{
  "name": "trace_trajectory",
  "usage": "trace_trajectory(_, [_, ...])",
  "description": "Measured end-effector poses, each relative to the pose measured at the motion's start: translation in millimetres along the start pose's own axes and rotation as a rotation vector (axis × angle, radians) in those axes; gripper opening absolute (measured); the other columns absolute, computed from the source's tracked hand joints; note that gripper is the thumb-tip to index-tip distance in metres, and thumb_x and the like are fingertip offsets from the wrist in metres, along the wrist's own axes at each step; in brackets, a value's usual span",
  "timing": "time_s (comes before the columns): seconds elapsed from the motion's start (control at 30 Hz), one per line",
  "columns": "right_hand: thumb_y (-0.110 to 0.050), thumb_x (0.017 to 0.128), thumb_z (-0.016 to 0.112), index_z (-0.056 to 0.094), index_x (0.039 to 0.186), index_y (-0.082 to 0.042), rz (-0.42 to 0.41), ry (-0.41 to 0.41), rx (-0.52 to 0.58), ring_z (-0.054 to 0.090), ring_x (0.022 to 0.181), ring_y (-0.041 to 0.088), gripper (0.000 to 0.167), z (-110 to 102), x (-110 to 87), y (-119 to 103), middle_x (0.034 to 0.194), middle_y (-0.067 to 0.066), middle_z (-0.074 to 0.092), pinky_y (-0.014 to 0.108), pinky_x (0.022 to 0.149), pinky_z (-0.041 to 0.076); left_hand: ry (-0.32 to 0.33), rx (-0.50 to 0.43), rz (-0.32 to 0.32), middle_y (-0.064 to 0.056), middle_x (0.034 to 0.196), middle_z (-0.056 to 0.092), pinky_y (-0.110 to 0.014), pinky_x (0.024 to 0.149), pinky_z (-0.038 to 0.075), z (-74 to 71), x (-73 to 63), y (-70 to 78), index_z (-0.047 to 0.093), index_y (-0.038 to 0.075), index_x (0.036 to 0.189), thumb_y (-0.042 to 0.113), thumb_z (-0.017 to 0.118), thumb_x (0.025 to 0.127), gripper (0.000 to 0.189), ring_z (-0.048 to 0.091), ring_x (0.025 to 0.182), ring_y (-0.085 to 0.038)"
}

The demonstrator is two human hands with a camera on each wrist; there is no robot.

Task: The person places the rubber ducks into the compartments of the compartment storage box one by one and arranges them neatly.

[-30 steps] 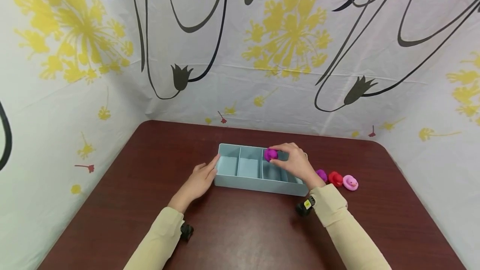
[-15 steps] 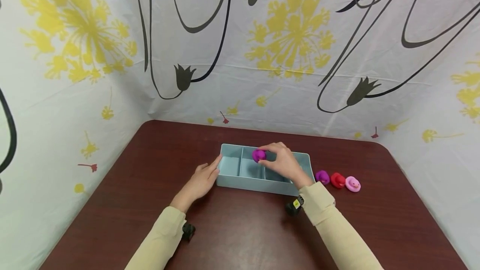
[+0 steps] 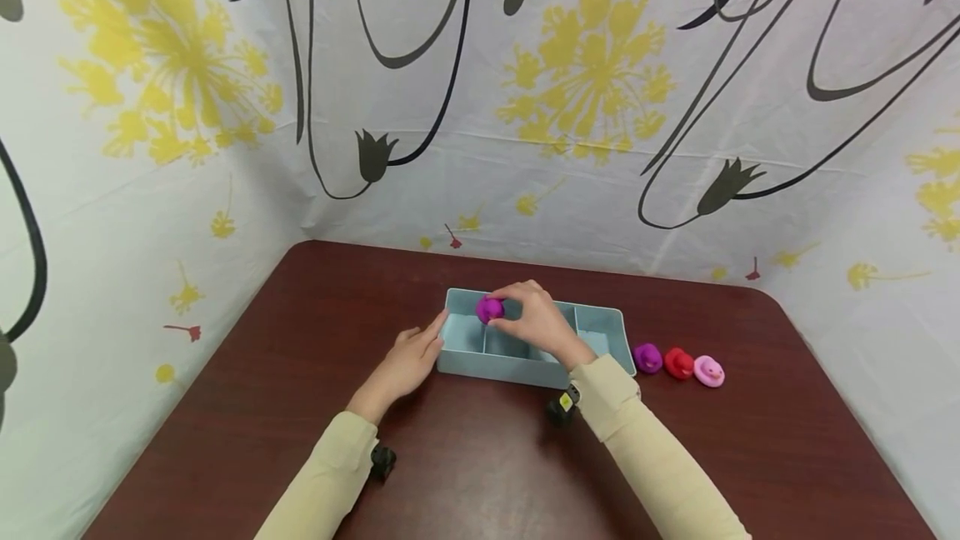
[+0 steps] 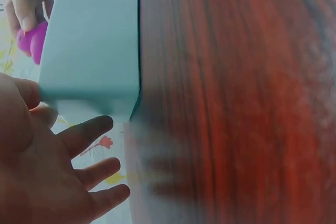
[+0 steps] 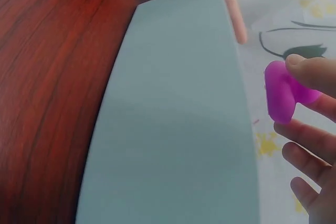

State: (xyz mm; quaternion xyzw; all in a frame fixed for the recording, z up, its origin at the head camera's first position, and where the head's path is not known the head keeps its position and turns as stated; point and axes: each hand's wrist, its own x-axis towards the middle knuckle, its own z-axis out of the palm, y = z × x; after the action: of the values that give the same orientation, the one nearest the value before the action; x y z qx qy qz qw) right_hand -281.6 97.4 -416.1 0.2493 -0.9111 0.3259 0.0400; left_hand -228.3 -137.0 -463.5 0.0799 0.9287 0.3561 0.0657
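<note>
A long pale blue box with a row of compartments lies on the table. Between thumb and fingers, my right hand pinches a small purple rubber duck over the divider beside the leftmost compartment. The right wrist view shows the same duck above the box's rim level, other fingers spread below it. My left hand rests with extended fingers against the box's left end. In the left wrist view the fingers are spread, some touching the end wall.
To the right of the box sit another purple duck, a red duck and a pink duck in a row. The dark red-brown table meets a patterned white cloth at the back and sides.
My right hand has carried the purple duck leftward across the compartments, from the third to near the first. The left hand stays at the box's left end. The view has shifted slightly.
</note>
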Motion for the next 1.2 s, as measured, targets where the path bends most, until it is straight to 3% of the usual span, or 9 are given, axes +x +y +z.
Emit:
trace_trajectory(0.27, [-0.029, 0.076, 0.081, 0.071, 0.112, -0.016, -0.012, -0.032, -0.035, 0.053, 0.100, 0.024, 0.039, 21, 9.9, -4, 0.106, 0.000, 0.069, 0.040, 0.083, 0.043, -0.006, 0.005, 0.009, -0.006, 0.147, 0.046, -0.067, 0.103, 0.030, 0.3, 0.1, -1.7, 0.020, 0.035, 0.153, 0.033, 0.036, 0.104, 0.051, 0.029, 0.139, -0.040])
trace_trajectory(0.4, [-0.030, 0.075, 0.082, 0.071, 0.111, -0.015, -0.037, -0.051, -0.089, 0.052, 0.095, 0.023, 0.040, 30, 14.7, -7, 0.104, -0.001, 0.070, 0.039, 0.080, 0.038, -0.013, -0.002, 0.005, -0.007, 0.145, 0.047, -0.067, 0.102, 0.030, 0.6, -0.7, -1.9, 0.018, 0.036, 0.153, 0.033, 0.035, 0.104, 0.052, 0.030, 0.138, -0.040])
trace_trajectory(0.67, [-0.033, 0.076, 0.081, 0.071, 0.106, -0.017, -0.046, -0.102, -0.236, 0.048, 0.086, 0.014, 0.035, 43, 22.7, -13, 0.102, -0.004, 0.072, 0.037, 0.076, 0.038, -0.017, -0.023, 0.001, -0.010, 0.145, 0.048, -0.066, 0.103, 0.030, -0.2, -0.5, -1.0, 0.019, 0.035, 0.153, 0.032, 0.035, 0.104, 0.051, 0.030, 0.139, -0.039])
trace_trajectory(0.87, [-0.034, 0.076, 0.080, 0.071, 0.106, -0.019, -0.006, -0.151, -0.357, 0.049, 0.086, 0.017, 0.034, 48, 25.9, -18, 0.099, -0.002, 0.073, 0.040, 0.076, 0.039, -0.018, -0.017, 0.009, -0.007, 0.146, 0.047, -0.066, 0.103, 0.030, -0.7, 0.1, -1.3, 0.018, 0.034, 0.153, 0.032, 0.035, 0.104, 0.052, 0.030, 0.138, -0.039])
trace_trajectory(1.2, [-0.037, 0.075, 0.080, 0.072, 0.108, -0.022, 0.104, -0.192, -0.444, 0.052, 0.091, 0.023, 0.037, 58, 32.4, -25, 0.097, -0.003, 0.073, 0.041, 0.075, 0.039, -0.012, -0.022, 0.017, -0.008, 0.146, 0.047, -0.065, 0.104, 0.030, -0.5, 0.9, -1.8, 0.019, 0.032, 0.153, 0.033, 0.035, 0.104, 0.052, 0.031, 0.138, -0.039])
